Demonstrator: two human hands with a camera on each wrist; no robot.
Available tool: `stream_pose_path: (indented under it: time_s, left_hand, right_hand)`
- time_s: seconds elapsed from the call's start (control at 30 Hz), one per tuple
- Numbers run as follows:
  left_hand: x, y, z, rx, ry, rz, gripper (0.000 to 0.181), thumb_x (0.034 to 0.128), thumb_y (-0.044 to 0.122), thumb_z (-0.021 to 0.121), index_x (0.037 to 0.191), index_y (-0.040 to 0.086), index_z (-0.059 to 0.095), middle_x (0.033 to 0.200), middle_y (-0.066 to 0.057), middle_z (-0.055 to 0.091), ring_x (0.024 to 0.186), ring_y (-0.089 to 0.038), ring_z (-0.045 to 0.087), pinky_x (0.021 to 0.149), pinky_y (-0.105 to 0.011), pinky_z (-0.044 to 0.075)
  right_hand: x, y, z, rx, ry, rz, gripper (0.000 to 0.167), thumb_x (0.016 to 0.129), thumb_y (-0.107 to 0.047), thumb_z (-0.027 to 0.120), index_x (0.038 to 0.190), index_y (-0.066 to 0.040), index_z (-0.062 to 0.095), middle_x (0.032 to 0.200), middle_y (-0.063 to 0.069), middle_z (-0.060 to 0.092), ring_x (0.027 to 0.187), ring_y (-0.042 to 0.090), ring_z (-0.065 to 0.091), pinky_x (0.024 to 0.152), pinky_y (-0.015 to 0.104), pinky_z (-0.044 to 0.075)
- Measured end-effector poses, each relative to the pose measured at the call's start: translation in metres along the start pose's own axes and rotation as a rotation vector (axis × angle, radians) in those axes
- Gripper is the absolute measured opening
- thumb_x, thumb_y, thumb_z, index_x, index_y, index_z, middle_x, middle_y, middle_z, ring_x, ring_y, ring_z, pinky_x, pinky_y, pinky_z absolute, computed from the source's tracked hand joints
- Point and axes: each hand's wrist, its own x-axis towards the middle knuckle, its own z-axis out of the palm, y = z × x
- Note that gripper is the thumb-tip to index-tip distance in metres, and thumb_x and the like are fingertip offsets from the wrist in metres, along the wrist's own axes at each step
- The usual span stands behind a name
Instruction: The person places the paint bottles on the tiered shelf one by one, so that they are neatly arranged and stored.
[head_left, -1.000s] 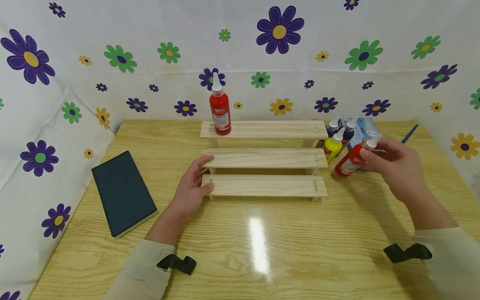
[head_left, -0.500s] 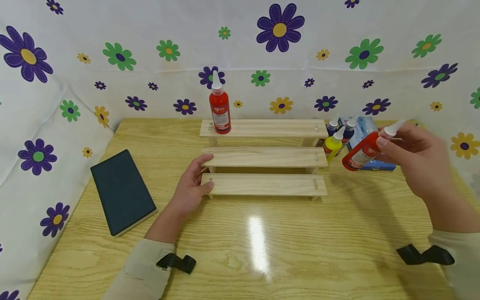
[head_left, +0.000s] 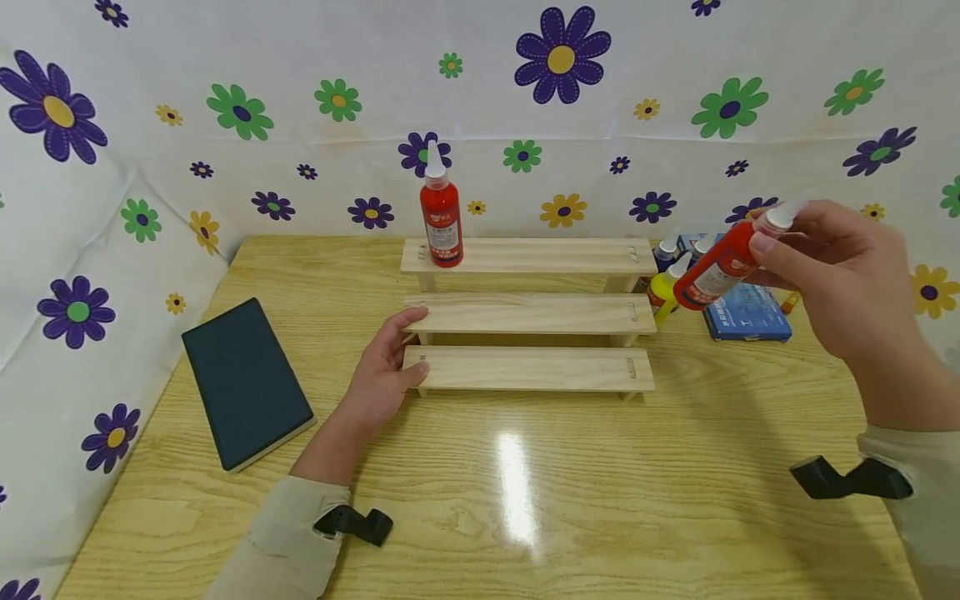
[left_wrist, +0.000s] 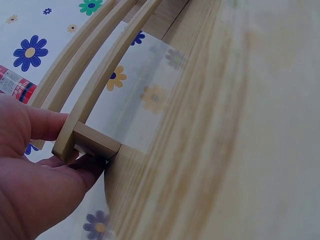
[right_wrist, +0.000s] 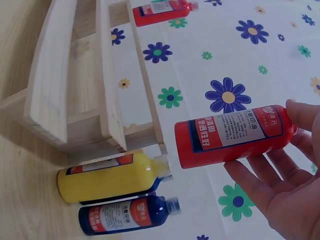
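My right hand (head_left: 847,275) grips a red squeeze bottle (head_left: 716,268) near its white nozzle cap, off the table and tilted, to the right of a three-step wooden rack (head_left: 525,368). In the right wrist view, the held bottle's printed label faces the camera, and my thumb is at its shoulder. My left hand (head_left: 378,375) holds the left end of the rack's lower steps; in the left wrist view, fingers curl around a board end (left_wrist: 67,142). A second red bottle (head_left: 442,225) stands upright on the top step's left end.
Beside the rack's right end stand a yellow bottle (head_left: 661,288) and dark blue bottles (head_left: 663,257), partly hidden by the held bottle. A blue box (head_left: 750,317) lies behind it. On the left lies a dark book (head_left: 247,383). Flowered cloth (head_left: 337,167) hangs behind the table.
My right hand has lifted the red bottle, moving right and then upward, and the bottle leans over more than before. The left hand stays on the rack.
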Motion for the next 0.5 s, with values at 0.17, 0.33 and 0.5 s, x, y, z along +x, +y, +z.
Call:
stream_pose_path:
  time_s: [0.17, 0.33, 0.5]
  left_hand:
    - [0.000, 0.001, 0.000, 0.001, -0.002, -0.005, 0.066, 0.0931, -0.021, 0.050, 0.151, 0.010, 0.039, 0.151, -0.010, 0.038, 0.136, -0.025, 0.040, 0.100, -0.034, 0.041]
    - [0.000, 0.001, 0.000, -0.003, -0.002, -0.007, 0.066, 0.0933, -0.021, 0.050, 0.151, 0.011, 0.039, 0.151, -0.010, 0.039, 0.135, -0.025, 0.041, 0.099, -0.033, 0.042]
    - [0.000, 0.001, 0.000, -0.011, -0.005, -0.012, 0.067, 0.0932, -0.021, 0.050, 0.151, 0.011, 0.039, 0.149, -0.012, 0.039, 0.135, -0.026, 0.041, 0.095, -0.030, 0.045]
  right_hand:
    - [0.012, -0.008, 0.010, 0.097, -0.022, -0.018, 0.032, 0.094, -0.005, 0.069, 0.125, 0.002, 0.066, 0.127, 0.014, 0.059, 0.108, 0.023, 0.059, 0.072, 0.022, 0.053]
    - [0.025, -0.014, 0.020, 0.181, -0.030, -0.008, 0.031, 0.092, -0.006, 0.072, 0.121, 0.003, 0.067, 0.127, 0.016, 0.058, 0.110, 0.024, 0.058, 0.072, 0.024, 0.053]
    - [0.038, -0.017, 0.031, 0.289, -0.076, -0.021, 0.033, 0.091, -0.004, 0.072, 0.122, 0.006, 0.066, 0.126, 0.019, 0.057, 0.110, 0.027, 0.058, 0.074, 0.028, 0.054]
